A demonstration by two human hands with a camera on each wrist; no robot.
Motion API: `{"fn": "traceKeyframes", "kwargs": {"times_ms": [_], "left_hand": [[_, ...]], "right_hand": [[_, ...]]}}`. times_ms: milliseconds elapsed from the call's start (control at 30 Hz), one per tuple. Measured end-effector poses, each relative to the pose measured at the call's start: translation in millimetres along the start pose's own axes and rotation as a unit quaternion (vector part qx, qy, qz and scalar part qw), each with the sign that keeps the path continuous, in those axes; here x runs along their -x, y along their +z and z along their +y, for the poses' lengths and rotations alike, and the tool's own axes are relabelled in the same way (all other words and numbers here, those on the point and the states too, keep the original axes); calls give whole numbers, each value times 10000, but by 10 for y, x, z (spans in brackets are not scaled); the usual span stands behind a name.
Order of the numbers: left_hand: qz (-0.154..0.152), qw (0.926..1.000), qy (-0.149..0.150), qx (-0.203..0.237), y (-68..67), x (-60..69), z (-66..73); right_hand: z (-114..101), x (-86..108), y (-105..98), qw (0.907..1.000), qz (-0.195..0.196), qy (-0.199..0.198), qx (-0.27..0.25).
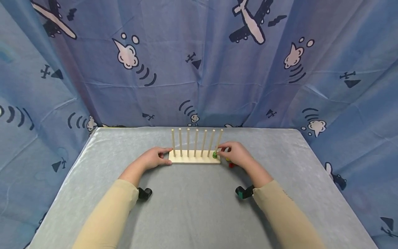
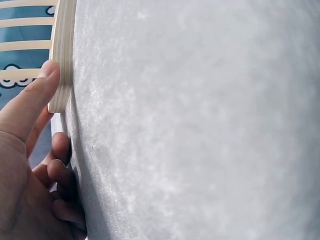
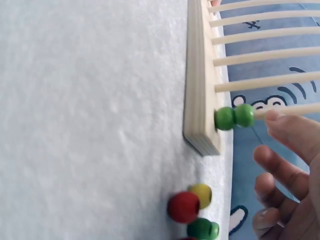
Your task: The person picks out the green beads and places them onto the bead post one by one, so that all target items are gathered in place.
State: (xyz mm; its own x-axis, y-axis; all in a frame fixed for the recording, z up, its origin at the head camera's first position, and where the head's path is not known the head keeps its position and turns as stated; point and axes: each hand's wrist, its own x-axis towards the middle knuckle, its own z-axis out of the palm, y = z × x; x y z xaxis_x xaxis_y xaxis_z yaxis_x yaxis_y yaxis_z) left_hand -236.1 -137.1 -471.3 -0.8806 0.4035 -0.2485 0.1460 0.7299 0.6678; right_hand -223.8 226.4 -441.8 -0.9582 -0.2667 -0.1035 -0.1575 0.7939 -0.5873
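A 7-peg wooden rack (image 1: 194, 160) stands at 12 o'clock on the grey cloth (image 1: 192, 207). The left hand (image 1: 151, 158) pinches its 9 o'clock end; the right hand (image 1: 237, 154) – fingers loosely spread – is at the 3 o'clock peg (image 1: 219, 137), above a green 2-lobed piece (image 3: 243, 116). A red bead (image 3: 183, 207) and yellow bead (image 3: 202, 194) lie at that end's 4 o'clock.

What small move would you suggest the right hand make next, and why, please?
The right hand, seemingly holding no bead, should perhaps reach for the loose red bead, since a green piece sits against the board on the end peg and the left hand grips that board.
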Motion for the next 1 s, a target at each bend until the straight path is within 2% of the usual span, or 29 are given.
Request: {"fn": "traceKeyframes", "kwargs": {"times_ms": [200,433,733,1000], "left_hand": [[44,10000,15,-10,3,-7,-11],[105,9999,92,-36,9,-8,-16],[103,9999,63,-36,8,17,-2],[97,9999,36,-72,23,4,-14]], "right_hand": [[59,66,-137,9997,126,-155,108],[213,218,-292,9997,230,-18,69],[579,428,-489,9989,311,302,169],[884,517,-558,9974,395,578,141]]}}
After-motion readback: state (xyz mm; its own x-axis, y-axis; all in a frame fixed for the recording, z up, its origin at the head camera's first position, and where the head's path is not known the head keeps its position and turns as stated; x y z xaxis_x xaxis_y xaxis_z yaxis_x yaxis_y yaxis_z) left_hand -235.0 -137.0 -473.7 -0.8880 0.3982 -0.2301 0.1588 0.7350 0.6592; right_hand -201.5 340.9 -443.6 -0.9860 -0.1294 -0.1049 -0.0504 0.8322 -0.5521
